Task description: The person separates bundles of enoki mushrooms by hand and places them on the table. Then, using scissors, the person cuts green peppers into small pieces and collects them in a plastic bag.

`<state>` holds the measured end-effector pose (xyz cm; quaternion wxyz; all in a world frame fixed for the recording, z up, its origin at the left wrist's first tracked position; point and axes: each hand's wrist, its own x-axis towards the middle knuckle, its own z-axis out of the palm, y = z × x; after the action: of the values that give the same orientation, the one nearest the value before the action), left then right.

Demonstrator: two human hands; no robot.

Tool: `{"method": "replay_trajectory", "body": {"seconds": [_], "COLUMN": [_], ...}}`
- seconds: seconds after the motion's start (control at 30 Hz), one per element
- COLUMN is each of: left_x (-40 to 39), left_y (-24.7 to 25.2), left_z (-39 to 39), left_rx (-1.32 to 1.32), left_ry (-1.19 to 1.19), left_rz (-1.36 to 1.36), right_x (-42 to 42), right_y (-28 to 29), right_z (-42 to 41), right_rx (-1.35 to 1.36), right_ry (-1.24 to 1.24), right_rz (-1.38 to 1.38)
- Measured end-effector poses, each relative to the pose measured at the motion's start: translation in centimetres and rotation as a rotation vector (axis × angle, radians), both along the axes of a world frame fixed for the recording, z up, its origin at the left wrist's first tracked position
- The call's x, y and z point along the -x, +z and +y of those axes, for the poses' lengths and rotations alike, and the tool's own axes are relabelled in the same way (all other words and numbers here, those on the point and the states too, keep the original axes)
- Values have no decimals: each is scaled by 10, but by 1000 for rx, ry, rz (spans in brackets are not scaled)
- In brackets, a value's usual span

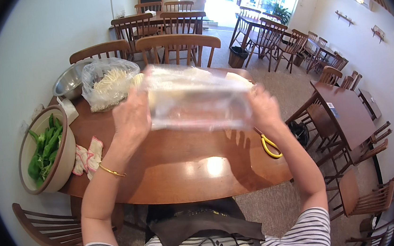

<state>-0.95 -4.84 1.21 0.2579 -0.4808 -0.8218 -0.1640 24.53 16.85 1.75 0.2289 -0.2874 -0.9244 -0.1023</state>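
Between my two hands a clear plastic bag [199,105] is stretched out above the wooden table, blurred by motion. My left hand [132,113] grips its left end and my right hand [265,107] its right end. Whether anything is inside cannot be made out. Behind it, partly hidden, lie pale enoki mushrooms [238,78]. More enoki mushrooms [110,80] sit in an open plastic bag [89,73] beyond my left hand. Scissors with yellow handles [271,147] lie under my right wrist, their blades mostly hidden.
A large basin [69,149] of green peppers [48,148] stands at the table's left edge, beside white gloves with pink trim [88,156]. A steel bowl [72,81] is behind. Wooden chairs [178,43] line the far side; another chair [50,229] stands at lower left.
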Motion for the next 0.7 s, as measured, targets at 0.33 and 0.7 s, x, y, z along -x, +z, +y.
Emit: {"method": "replay_trajectory", "body": {"seconds": [0.33,0.7], "left_x": [-17,2], "left_y": [-5,-52], "left_z": [-23,-53], "left_rx": [-188,-726], "left_ry": [-59,-807], "left_rz": [-34,-2274], "right_x": [-28,-67], "right_y": [1,-11], "right_z": [-19,-31], "right_rx": [-99,1897], "right_ry": [124,910], "right_rz": [144,870]}}
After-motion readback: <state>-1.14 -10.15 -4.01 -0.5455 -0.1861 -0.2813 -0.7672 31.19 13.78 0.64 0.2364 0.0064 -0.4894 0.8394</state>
